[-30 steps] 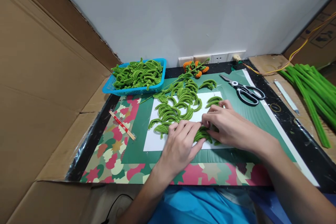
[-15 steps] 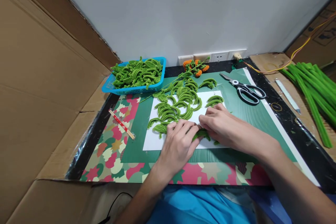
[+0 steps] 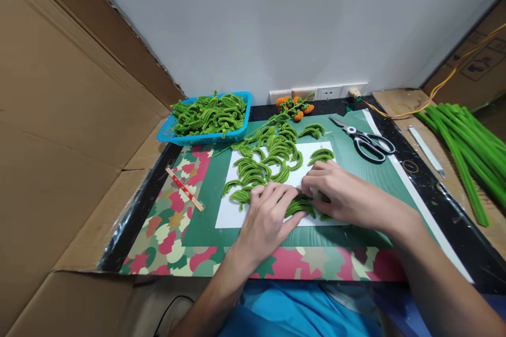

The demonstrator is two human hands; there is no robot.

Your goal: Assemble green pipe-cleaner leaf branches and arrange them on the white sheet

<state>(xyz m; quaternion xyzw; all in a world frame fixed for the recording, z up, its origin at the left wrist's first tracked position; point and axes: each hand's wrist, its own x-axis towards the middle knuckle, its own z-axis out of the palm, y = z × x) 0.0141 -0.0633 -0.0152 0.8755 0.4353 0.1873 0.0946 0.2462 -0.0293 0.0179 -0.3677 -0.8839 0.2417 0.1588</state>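
Note:
Curved green fuzzy pieces (image 3: 253, 172) lie in groups on a white sheet (image 3: 231, 219). My left hand (image 3: 271, 213) rests at the sheet's lower middle, its fingers and thumb around a green fuzzy bundle (image 3: 300, 206). Beside it, my right hand (image 3: 332, 189) has its fingertips drawn together at the right end of that bundle; whatever lies between them is hidden. Another curved group (image 3: 321, 156) is just above my right hand. A blue basket (image 3: 247, 116) heaped with similar green pieces stands at the back left.
Black-handled scissors (image 3: 367, 142) lie at the right on the green mat (image 3: 356, 231). Orange and green fuzzy flowers (image 3: 296, 108) lie near the wall sockets. Wrapped chopsticks (image 3: 184, 189) are at the left. Long green stems (image 3: 466, 152) and a white cutter (image 3: 427, 151) lie far right.
The view has shifted slightly. My left thumb and fingers have spread a little, showing more of the green bundle. My right fingers have moved slightly at its end.

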